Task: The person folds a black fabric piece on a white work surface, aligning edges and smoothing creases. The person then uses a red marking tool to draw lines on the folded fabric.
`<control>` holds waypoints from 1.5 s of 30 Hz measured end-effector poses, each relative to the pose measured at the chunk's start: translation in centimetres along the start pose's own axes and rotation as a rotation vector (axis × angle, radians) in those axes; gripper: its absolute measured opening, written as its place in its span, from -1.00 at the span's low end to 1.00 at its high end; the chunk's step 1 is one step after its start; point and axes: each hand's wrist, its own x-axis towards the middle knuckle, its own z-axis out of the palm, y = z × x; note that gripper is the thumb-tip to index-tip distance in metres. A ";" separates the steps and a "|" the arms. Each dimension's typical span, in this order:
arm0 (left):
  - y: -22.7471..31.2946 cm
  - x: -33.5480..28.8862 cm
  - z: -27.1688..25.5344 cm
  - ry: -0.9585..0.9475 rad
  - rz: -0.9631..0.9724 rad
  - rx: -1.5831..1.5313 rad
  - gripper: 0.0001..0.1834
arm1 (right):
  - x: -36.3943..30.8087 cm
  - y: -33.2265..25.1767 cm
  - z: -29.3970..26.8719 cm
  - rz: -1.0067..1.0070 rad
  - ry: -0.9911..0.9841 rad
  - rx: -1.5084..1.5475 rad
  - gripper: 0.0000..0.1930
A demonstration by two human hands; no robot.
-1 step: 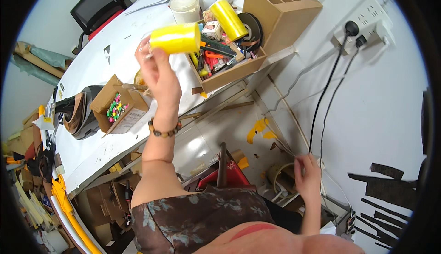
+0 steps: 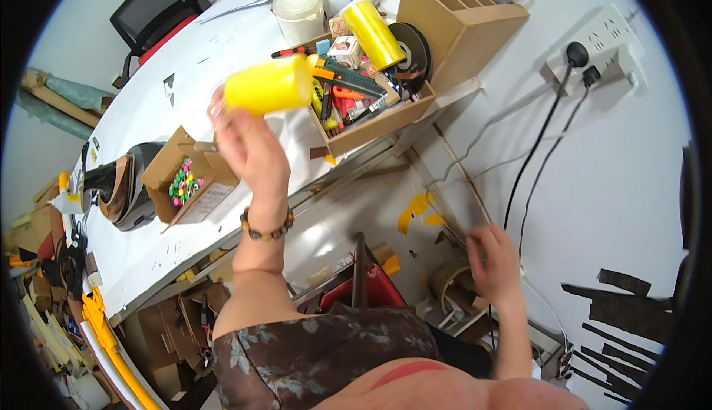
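My left hand (image 2: pixel 248 143) is raised over the table, its fingers closed round a blurred yellow roll (image 2: pixel 268 85). The roll is held on its side, level with the left part of a shallow cardboard tray (image 2: pixel 371 130). That tray holds several tools, among them a black-and-orange cutter (image 2: pixel 345 76), pens, a small white box (image 2: pixel 344 52) and a second yellow roll (image 2: pixel 373 35). My right hand (image 2: pixel 495 265) hangs low by the wall, near a black cable (image 2: pixel 525 148). Its fingers are loosely bent with the thumb apart, and nothing shows in them.
Left on the white table (image 2: pixel 185 239) stands a cardboard box (image 2: pixel 210 196) of colourful small pieces. Behind the tray are a white tub (image 2: pixel 299 17) and a cardboard organizer (image 2: pixel 463 21). A power strip (image 2: pixel 599 47) hangs on the right wall. Below is a red stool (image 2: pixel 371 288).
My left hand has moved slightly left and down with the yellow roll. My right hand has lifted a little, its thumb and fingers looking further apart. The view has shifted slightly.
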 end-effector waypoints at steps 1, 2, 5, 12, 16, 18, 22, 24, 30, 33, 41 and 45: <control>0.3 -1.1 -1.6 0.069 0.022 -0.018 -0.68 | 4.5 -1.5 0.1 -0.173 -0.019 -0.019 -0.92; 0.6 -2.1 -3.0 0.129 0.047 -0.041 -0.60 | 7.6 -3.4 0.3 -0.253 -0.003 0.020 -0.92; 0.4 -3.2 -3.7 0.163 0.237 0.335 -0.41 | 15.6 -9.4 2.2 -0.393 0.069 0.182 -0.90; 0.4 -6.5 -2.2 0.271 0.208 0.325 -0.32 | 25.3 -15.7 7.9 -0.068 -0.456 -0.341 -0.81; -0.8 -7.5 -2.0 0.299 0.187 0.131 -0.41 | 26.9 -15.9 7.2 0.043 -0.516 -0.355 -0.75; -0.9 -8.0 -1.6 0.312 0.156 0.082 -0.43 | 26.6 -14.8 7.7 0.034 -0.470 -0.300 -0.74; -1.0 -8.6 -1.9 0.295 0.137 0.049 -0.46 | 25.7 -12.7 6.0 0.088 -0.170 0.087 -0.73; -1.4 -8.9 -2.1 0.295 0.151 0.071 -0.47 | 25.2 -12.3 5.8 0.061 -0.076 0.154 -0.76; -1.7 -9.2 -2.6 0.284 0.153 0.217 -0.49 | 25.2 -12.5 4.8 -0.043 -0.071 0.209 -0.76; -1.9 -9.2 -2.2 0.323 0.153 0.188 -0.47 | 25.2 -12.8 5.1 -0.025 -0.071 0.213 -0.75; -2.3 -10.0 -2.6 0.276 0.161 0.226 -0.47 | 25.6 -12.1 5.2 -0.068 -0.190 0.340 -0.80; -2.1 -10.1 -2.3 0.324 0.134 0.210 -0.46 | 25.7 -11.0 4.2 -0.347 -0.129 -0.014 -0.85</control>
